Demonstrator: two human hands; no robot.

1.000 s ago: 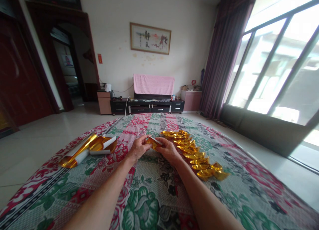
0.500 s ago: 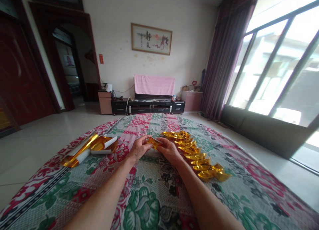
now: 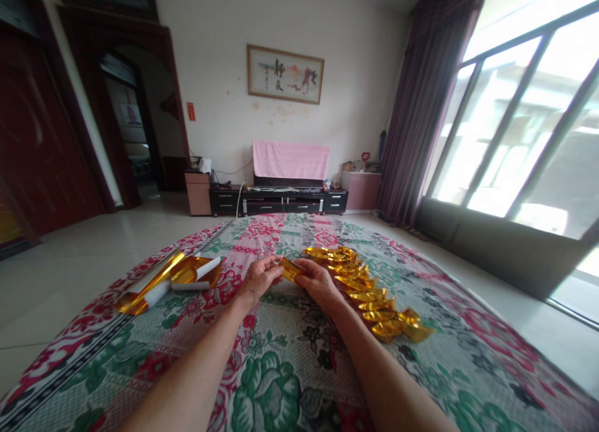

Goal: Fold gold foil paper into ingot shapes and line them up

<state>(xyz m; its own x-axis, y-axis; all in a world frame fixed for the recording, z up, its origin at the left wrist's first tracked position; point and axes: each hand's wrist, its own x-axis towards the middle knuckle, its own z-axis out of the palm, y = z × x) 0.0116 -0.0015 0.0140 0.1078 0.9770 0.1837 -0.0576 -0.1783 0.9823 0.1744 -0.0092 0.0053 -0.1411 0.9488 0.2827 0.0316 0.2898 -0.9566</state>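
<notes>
A small folded piece of gold foil paper (image 3: 291,268) is held between my two hands above the cloth. My left hand (image 3: 260,278) pinches its left end between thumb and fingers. My right hand (image 3: 316,279) grips its right end, the fingers partly hiding it. Just right of my right hand, several folded gold paper ingots (image 3: 367,294) lie in a slanting row. Off to the left are loosely curled gold foil sheets (image 3: 163,281) with white backs.
A patterned floral cloth (image 3: 266,388) in red, green and grey covers the surface under my hands. Beyond it stands a low black TV cabinet (image 3: 266,206) with a pink towel (image 3: 290,159) above. A window (image 3: 515,132) and a purple curtain (image 3: 412,107) are at the right.
The foil piece is turned slightly and shows more of its flat gold face. My left fingers have shifted a little along its edge; the ingots and the curled sheets stay put.
</notes>
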